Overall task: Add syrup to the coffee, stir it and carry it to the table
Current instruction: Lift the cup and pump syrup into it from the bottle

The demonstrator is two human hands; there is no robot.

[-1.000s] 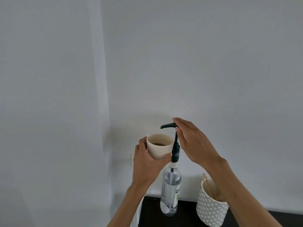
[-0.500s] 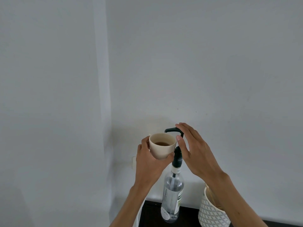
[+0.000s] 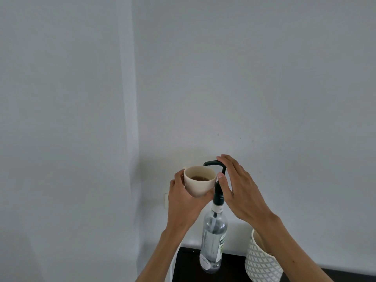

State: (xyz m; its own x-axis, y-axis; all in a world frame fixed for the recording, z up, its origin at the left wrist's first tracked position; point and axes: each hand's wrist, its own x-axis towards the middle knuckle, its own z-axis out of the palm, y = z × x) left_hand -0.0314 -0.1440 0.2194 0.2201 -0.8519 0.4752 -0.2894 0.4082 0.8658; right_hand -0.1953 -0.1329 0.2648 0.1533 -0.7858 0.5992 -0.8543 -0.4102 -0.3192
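A: Where is the coffee cup [image 3: 199, 181]?

B: Up in the air in the left hand [image 3: 184, 202]. The fingers are wrapped round its far side and the thumb comes up against the near wall, so the cup is clasped from below and behind. It sits upright, with a little dark coffee [image 3: 198, 178] at the bottom.

A: And the syrup?

B: The clear syrup bottle [image 3: 212, 241] stands just right of the cup, on the dark table [image 3: 189, 265] at the bottom edge of the view. Its dark pump [image 3: 213, 164] rises from the neck, and the spout reaches left so its tip hangs over the right part of the cup's rim. No stream of syrup is visible.

A: What is the right hand [image 3: 242, 192] doing?

B: It is on the pump. The forefinger lies across the top of the pump head and the thumb rests beside the stem, lower down. The other fingers are spread and loose (they grip nothing), so the hand is resting on the pump rather than clenched round it.

A: Anything else close by?

B: A white pot [image 3: 262, 263] with a diamond pattern stands on the table to the right of the bottle, partly hidden behind the right forearm. What it holds cannot be made out. Behind everything is a plain pale wall [image 3: 244, 78] with a corner to the left.
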